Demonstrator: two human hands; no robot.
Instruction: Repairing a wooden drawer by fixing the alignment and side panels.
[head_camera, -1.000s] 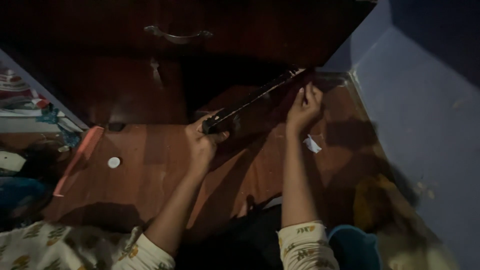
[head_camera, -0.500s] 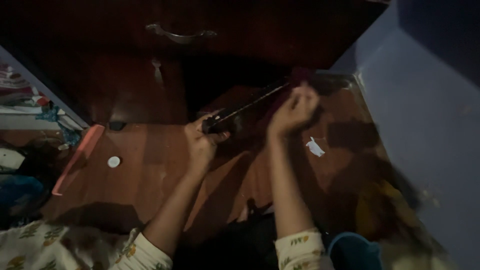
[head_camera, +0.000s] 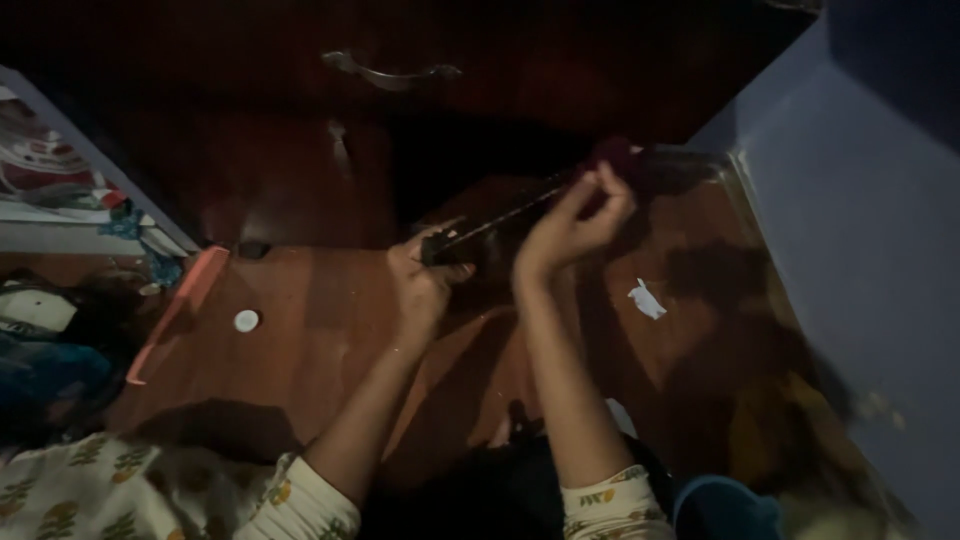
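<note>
My left hand (head_camera: 425, 280) grips the dark comb's (head_camera: 490, 222) end; my right hand (head_camera: 570, 225) pinches its teeth; in this dimness, I judge fingers could slip off.

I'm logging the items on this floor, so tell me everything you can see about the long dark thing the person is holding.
The long dark strip is thin, flat and black, with pale flecks along its edge. Its material is unclear in the dim light. It slants from lower left to upper right above the reddish-brown wooden floor, in front of a dark cabinet. The left hand grips its near end; the right hand pinches it further along, hiding the far end.
</note>
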